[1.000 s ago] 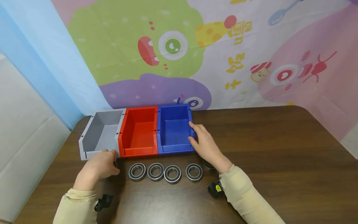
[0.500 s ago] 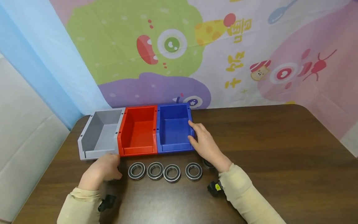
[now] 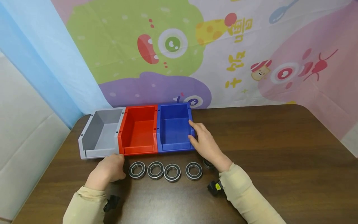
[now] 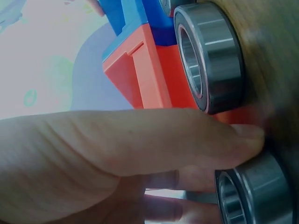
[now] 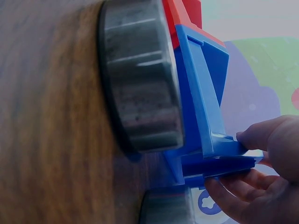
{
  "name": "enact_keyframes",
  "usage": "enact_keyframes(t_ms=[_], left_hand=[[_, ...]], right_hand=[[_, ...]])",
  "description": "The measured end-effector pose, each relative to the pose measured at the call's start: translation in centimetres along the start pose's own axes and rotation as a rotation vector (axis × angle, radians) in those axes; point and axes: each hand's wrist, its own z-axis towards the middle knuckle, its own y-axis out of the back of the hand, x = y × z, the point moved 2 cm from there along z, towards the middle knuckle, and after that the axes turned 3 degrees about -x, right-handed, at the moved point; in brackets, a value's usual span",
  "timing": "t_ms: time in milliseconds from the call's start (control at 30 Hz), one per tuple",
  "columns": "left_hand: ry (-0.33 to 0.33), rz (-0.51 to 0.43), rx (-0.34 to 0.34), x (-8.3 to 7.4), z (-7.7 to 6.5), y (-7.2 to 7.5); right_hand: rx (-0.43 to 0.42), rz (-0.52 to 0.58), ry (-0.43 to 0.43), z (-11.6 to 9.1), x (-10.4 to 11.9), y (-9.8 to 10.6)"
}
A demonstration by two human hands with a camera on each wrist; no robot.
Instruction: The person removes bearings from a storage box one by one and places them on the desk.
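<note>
My left hand [image 3: 107,171] is below the grey bin, at the left end of a row of ball bearings. In the left wrist view its thumb and fingers pinch a steel bearing [image 4: 271,191], which the hand hides in the head view. Just beyond the thumb stands the neighbouring bearing [image 4: 222,60]. My right hand [image 3: 207,144] grips the right side wall of the blue bin [image 3: 176,147]; the right wrist view shows the thumb on one side of the wall and the fingers on the other. A bearing [image 3: 207,164] is partly covered by the right wrist.
A grey bin [image 3: 100,153] and a red bin [image 3: 139,151] stand joined side by side with the blue one. Several bearings, such as the middle one [image 3: 166,174], lie flat before them on the brown table [image 3: 268,149]. A printed curtain [image 3: 126,40] hangs behind.
My left hand has slid a little to the right, towards the row of bearings, keeping its bearing. The right hand stays on the blue bin, and the bins have not visibly moved.
</note>
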Motion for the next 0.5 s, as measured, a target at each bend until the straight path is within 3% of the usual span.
enact_keyframes(t_ms=[233,500], left_hand=[[0.056,-0.007,0.019,-0.12,0.13,-0.02],[0.058,-0.012,0.01,-0.1,0.15,-0.2]], right_hand=[[0.008,-0.002,-0.005,0.0,-0.01,-0.04],[0.034,-0.005,-0.01,0.0,0.05,0.16]])
